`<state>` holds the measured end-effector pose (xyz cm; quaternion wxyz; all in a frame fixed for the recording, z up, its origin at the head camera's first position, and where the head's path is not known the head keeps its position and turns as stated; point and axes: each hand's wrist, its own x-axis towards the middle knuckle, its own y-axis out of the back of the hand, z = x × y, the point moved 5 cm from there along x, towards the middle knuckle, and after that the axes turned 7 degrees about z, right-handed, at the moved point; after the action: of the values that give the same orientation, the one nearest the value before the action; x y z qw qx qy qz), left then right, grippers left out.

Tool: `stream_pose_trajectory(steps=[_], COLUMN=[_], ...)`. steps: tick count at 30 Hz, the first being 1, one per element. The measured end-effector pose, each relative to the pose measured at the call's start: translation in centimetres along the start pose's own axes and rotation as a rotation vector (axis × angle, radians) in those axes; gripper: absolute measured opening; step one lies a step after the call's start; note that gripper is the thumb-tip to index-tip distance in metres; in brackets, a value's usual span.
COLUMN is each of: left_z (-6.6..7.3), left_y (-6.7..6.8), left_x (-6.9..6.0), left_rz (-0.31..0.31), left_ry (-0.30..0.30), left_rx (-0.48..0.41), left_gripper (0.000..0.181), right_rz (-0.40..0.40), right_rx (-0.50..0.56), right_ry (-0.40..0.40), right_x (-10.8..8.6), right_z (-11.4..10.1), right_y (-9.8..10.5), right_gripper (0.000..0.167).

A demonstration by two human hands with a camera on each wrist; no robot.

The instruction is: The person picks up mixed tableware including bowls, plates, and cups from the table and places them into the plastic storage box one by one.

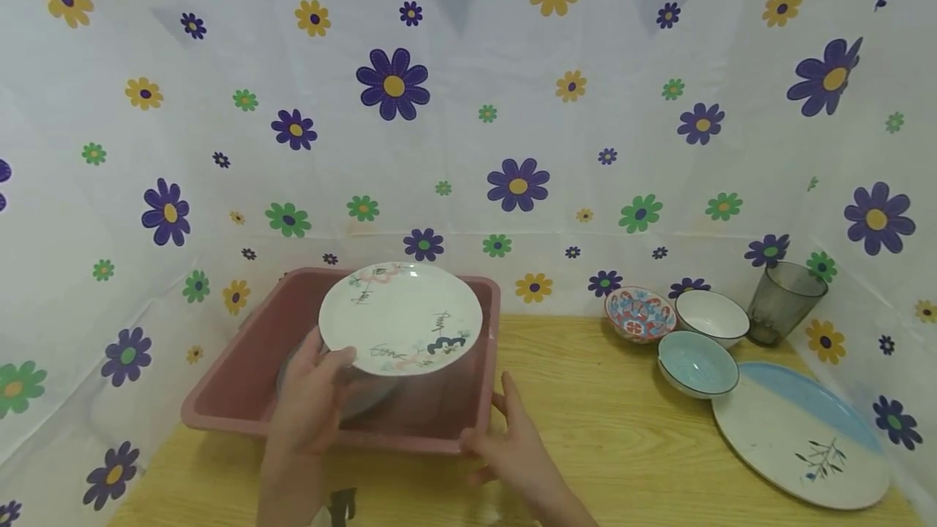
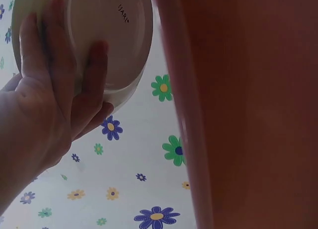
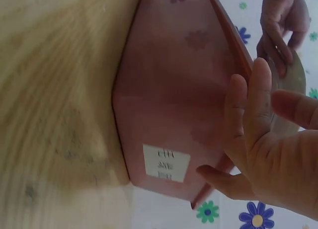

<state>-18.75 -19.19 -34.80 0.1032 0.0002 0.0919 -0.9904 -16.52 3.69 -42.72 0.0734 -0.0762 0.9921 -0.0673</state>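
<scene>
A white plate [image 1: 401, 317] with pink flowers, dark writing and a small cartoon figure is held tilted above the basin. My left hand [image 1: 311, 397] grips its near left edge, thumb on top. From below, the left wrist view shows the fingers spread under the plate's base [image 2: 117, 35], which bears small printed letters. The pink plastic basin [image 1: 234, 364] stands on the table, and a greyish round dish [image 1: 366, 405] in it is partly hidden. At the basin's front right corner is my right hand [image 1: 512, 437], fingers apart and holding nothing; contact with the rim is unclear.
To the right stand a red-and-blue patterned bowl [image 1: 640, 315], a white bowl [image 1: 712, 315], a light blue bowl [image 1: 698, 364] and a grey glass [image 1: 785, 303]. A large blue-and-cream plate [image 1: 798, 437] lies in front of them. Flower-printed sheeting [image 1: 468, 145] surrounds the wooden table [image 1: 586, 397].
</scene>
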Motion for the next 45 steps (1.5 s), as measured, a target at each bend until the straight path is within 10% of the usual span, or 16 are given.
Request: stream_pose_trajectory(steps=[14,33,45], left_z=[-0.3,-2.0,-2.5], left_y=[2.0,3.9,4.4], left_x=[0.9,2.5,2.9], left_rz=[0.053,0.174,0.263], left_ry=[0.011,0.094,0.047], left_rx=[0.015,0.039,0.121], left_gripper=[0.058,0.062,0.065], right_rz=[-0.043,0.050,0.016], right_rx=[0.306,0.397,0.390], right_ry=[-0.091,-0.089,-0.088], right_x=[0.4,1.4,1.4], right_z=[2.0,1.9,1.9], right_y=[-1.7,-1.9,-1.9], right_gripper=[0.087,0.072,0.067])
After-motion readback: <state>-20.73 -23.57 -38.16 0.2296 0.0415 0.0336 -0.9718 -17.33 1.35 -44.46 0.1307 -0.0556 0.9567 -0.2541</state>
